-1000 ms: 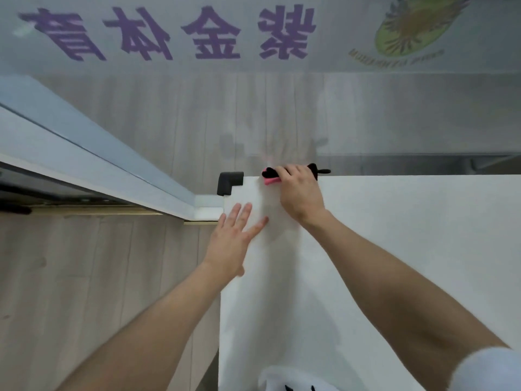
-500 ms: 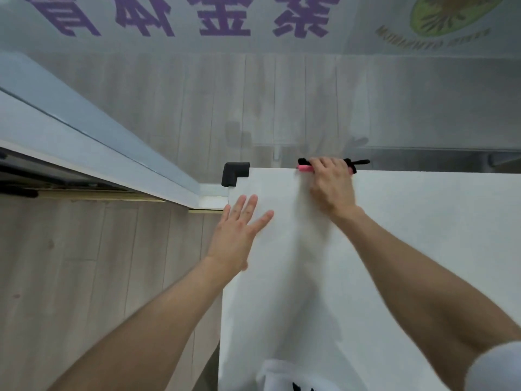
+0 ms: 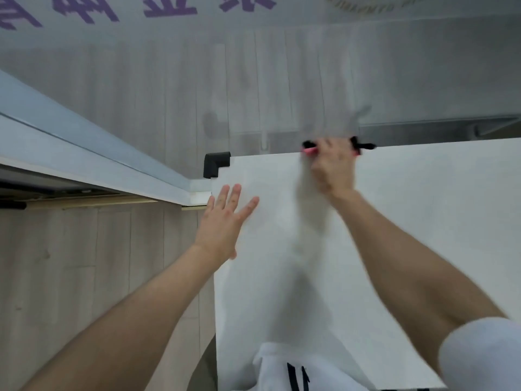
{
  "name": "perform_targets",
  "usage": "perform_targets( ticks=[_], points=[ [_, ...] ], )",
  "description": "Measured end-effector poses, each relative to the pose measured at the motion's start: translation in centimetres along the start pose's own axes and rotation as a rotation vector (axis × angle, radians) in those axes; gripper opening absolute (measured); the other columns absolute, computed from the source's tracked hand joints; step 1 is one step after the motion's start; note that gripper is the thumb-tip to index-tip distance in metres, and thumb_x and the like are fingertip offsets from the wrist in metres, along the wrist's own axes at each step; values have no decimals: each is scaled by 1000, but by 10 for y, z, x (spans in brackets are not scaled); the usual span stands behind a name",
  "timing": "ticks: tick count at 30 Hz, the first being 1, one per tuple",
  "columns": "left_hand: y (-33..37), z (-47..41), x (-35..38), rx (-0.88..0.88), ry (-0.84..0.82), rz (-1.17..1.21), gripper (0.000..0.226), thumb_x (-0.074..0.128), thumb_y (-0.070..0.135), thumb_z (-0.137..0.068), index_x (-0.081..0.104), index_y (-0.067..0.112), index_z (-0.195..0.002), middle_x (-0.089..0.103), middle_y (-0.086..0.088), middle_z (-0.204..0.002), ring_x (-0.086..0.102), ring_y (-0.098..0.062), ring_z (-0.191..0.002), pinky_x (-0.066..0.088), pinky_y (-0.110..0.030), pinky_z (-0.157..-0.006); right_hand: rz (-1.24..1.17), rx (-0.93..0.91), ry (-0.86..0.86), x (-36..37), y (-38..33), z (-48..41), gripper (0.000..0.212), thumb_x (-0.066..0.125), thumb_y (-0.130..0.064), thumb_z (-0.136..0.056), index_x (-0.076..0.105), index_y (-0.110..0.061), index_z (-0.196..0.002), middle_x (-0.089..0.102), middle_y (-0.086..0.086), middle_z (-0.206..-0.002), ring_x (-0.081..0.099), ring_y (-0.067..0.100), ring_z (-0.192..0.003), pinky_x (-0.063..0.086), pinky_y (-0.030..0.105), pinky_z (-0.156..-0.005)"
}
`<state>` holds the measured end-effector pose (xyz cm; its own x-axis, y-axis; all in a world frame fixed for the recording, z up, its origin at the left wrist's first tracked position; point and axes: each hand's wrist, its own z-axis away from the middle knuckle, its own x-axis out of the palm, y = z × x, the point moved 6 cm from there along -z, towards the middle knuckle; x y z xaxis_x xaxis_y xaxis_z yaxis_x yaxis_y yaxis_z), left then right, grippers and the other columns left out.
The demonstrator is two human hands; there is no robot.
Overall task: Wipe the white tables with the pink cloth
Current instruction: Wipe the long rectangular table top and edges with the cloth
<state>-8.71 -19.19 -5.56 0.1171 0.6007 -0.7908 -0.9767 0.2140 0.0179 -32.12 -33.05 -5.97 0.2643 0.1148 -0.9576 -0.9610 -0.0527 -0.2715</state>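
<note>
A white table [image 3: 408,221] fills the right half of the view. My right hand [image 3: 334,167] presses the pink cloth [image 3: 309,150] with black trim against the table's far edge; only a pink sliver and black ends show around the fingers. The hand is motion-blurred. My left hand [image 3: 225,221] lies flat near the table's left edge, fingers spread, holding nothing.
A black corner guard [image 3: 214,164] caps the table's far left corner. A grey-white ledge [image 3: 84,165] runs diagonally at left, meeting the table. Wood-look floor [image 3: 84,277] lies left and beyond. My white shirt [image 3: 282,368] shows at the bottom.
My right hand has slid the cloth rightward along the far edge, away from the corner guard. My left hand has stayed flat near the left edge.
</note>
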Motion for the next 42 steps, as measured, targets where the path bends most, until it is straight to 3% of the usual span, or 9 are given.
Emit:
perform_targets(
  ticks=[5, 8, 14, 21, 24, 29, 33, 37, 42],
  points=[
    [5, 0, -5, -12, -28, -55, 157, 102, 39, -69, -17, 31, -171, -18, -19, -179, -15, -41, -167, 13, -58, -135, -101, -260, -176, 37, -159, 4, 37, 51, -15, -95, 65, -19, -129, 65, 6, -121, 57, 31, -117, 35, 38, -108],
    [4, -1, -3, 4, -32, -61, 158, 102, 39, -70, -20, 35, -171, -23, -18, -179, -16, -42, -167, 11, -58, -136, -157, -316, -145, 16, -96, 2, 46, 53, -6, -90, 68, -14, -132, 70, 9, -121, 60, 35, -116, 41, 42, -108],
    [6, 0, -6, 4, -30, -51, 154, 101, 32, -72, -15, 34, -172, -21, -19, -179, -14, -44, -166, 11, -60, -135, -47, 100, 47, -32, 77, -3, 46, 38, -25, -89, 74, -8, -112, 69, 18, -107, 61, 42, -107, 42, 49, -99],
    [9, 3, -15, 7, -60, -102, 158, 103, 39, -67, -13, 30, -173, -15, -22, -179, -10, -45, -167, 16, -59, -134, -158, -240, -198, 32, -148, 3, 44, 52, -11, -91, 69, -18, -131, 67, 7, -120, 59, 32, -118, 35, 38, -112],
    [10, 6, -18, 16, -82, -130, 155, 101, 42, -71, -16, 30, -172, -17, -23, -179, -10, -46, -167, 17, -59, -134, -245, -304, -172, 12, -79, -5, 52, 59, -3, -80, 72, -16, -128, 72, 9, -120, 62, 34, -116, 43, 45, -107],
    [14, 2, -32, 27, -142, -199, 135, 91, 56, -81, -3, 25, -173, 3, -29, -177, 9, -48, -165, 30, -53, -130, -13, 63, 68, -40, 148, -12, 25, 64, -17, -94, 75, -13, -116, 70, 16, -105, 62, 43, -108, 45, 49, -100],
    [34, -13, -66, 92, -31, -266, 94, 88, 64, -78, 41, 25, -150, 42, -9, -146, 38, -33, -145, 44, -48, -113, -47, 110, 168, -19, 74, -4, 14, 70, -22, -93, 75, -11, -102, 68, 13, -97, 62, 38, -101, 40, 42, -99],
    [78, -30, -86, 210, 17, -284, 101, 86, 64, -79, 34, 25, -156, 36, -7, -156, 32, -30, -151, 38, -47, -119, -174, -235, -102, 3, -22, -1, 38, 55, -9, -97, 71, -17, -131, 71, 5, -119, 61, 32, -115, 39, 39, -110],
    [139, -55, -93, 342, -1, -262, 135, 93, 57, -77, -1, 35, -172, 0, -12, -179, 1, -38, -168, 22, -61, -131, -55, -12, -1, -61, 162, -6, 38, 53, -7, -97, 73, -9, -129, 72, 14, -124, 60, 38, -120, 41, 49, -113]
  ],
)
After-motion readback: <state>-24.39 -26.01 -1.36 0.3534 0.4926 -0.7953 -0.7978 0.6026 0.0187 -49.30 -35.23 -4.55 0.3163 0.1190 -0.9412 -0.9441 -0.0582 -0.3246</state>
